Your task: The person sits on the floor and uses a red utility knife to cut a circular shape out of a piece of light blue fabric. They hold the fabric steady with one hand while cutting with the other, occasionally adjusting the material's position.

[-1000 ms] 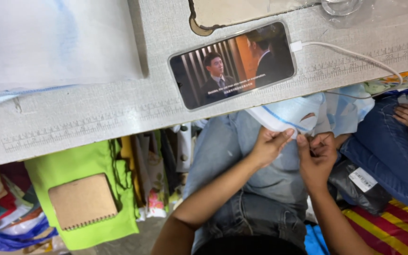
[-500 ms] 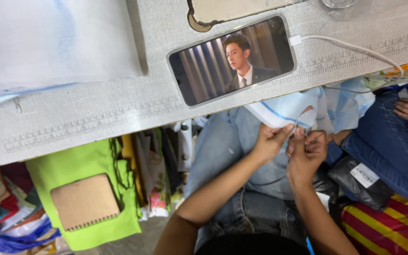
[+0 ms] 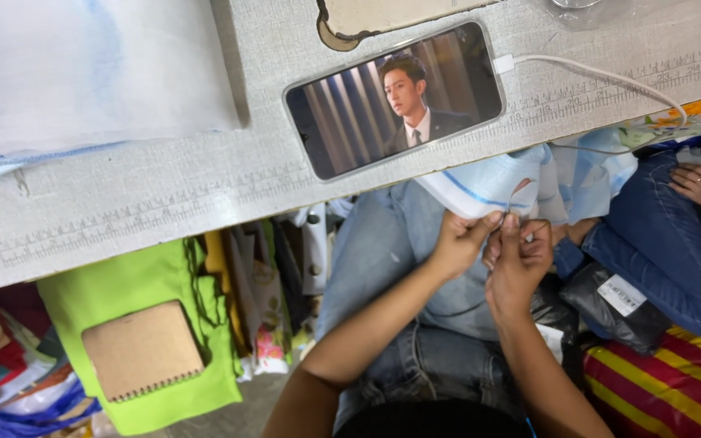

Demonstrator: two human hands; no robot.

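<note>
My left hand and my right hand meet just below the table edge, over my lap in blue jeans. Both pinch the lower edge of a pale blue cloth with a darker blue stripe that hangs off the table. A thin thread loop rises from between my fingertips. What the right fingertips hold beyond the thread is too small to see.
A phone playing video lies on the grey table, with a white cable plugged in. White cloth covers the far left. Below: a green bag with a brown notebook, another person's hand, striped cloth.
Both hands have drifted slightly left and closer to the cloth's edge, fingertips now pressed together on it. The picture on the phone has changed.
</note>
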